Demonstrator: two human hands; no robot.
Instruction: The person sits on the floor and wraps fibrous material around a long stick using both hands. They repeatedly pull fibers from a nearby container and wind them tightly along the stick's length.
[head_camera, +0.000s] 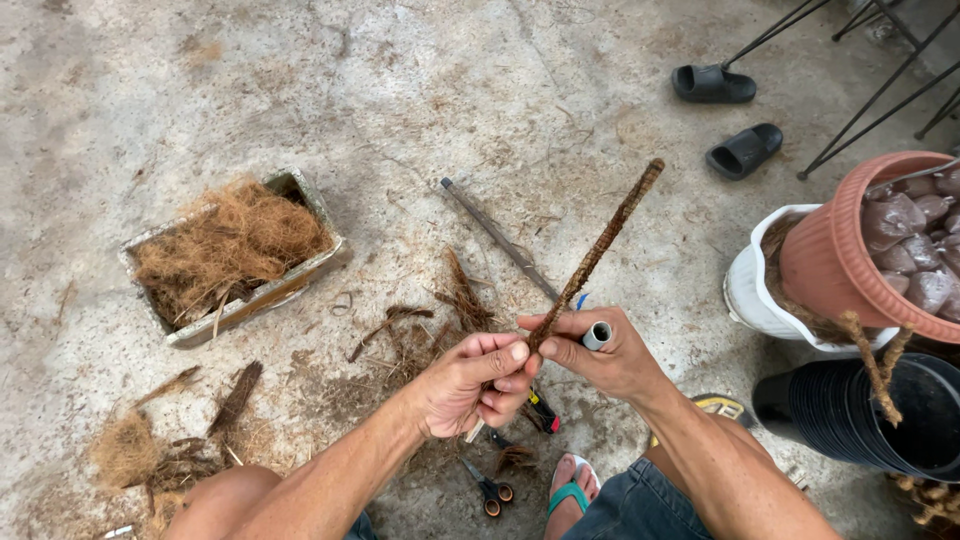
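Note:
A long stick wrapped in brown coconut fibre (603, 241) slants up to the right from between both hands. My left hand (470, 383) grips its lower end, fingers curled around it. My right hand (603, 352) pinches the stick just above and also holds a small white spool (597, 335) in its fingers. A bare grey stick (497, 236) lies on the concrete floor behind the hands.
A rectangular planter box full of brown fibre (236, 254) sits at left. Loose fibre scraps (150, 440) and scissors (487, 489) lie near my feet. At right stand a terracotta pot (835, 255) inside a white pot, stacked black pots (860, 420), black slippers (712, 83) and metal legs.

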